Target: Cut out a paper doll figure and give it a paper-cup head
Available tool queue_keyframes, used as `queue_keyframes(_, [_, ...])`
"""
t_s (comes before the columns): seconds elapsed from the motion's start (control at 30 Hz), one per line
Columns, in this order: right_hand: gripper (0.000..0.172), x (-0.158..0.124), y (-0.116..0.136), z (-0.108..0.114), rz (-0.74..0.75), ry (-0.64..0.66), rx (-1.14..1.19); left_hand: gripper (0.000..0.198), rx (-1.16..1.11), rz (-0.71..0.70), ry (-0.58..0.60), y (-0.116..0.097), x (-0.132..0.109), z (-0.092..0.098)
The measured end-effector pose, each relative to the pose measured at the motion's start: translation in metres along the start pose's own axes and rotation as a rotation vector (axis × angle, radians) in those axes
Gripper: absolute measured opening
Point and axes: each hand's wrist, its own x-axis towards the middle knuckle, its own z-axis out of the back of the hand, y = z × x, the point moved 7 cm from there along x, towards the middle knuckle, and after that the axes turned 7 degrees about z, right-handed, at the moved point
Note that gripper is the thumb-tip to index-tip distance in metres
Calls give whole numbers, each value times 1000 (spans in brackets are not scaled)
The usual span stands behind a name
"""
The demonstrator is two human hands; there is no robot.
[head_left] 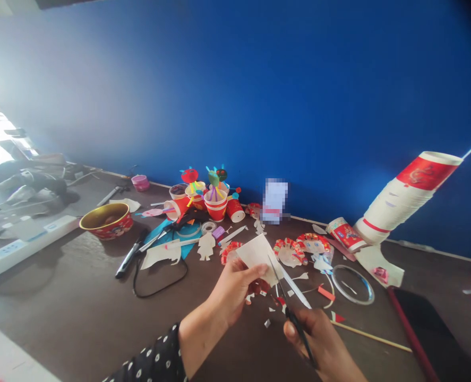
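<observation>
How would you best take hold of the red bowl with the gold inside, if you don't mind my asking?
I would grip the bowl by its rim on the near side, coming from above. It stands upright and open, so the round rim is easy to reach, and that approach keeps clear of the power strip close on its left.

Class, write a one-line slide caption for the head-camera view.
Left hand holds white paper; right hand snips it with scissors over scraps.
</observation>
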Motion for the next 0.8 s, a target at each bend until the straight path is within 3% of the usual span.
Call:
queue_keyframes(0.4, [55,0,-10,-2,27,3,138,18,-115,29,-46,9,0,4])
queue_keyframes(0.6, [56,-3,-9,1,63,-47,78,22,-214,61,-16,14,-2,0])
queue_keyframes(0.8, [55,-3,-11,-3,87,-18,62,18,-339,82,-21,20,-6,-6])
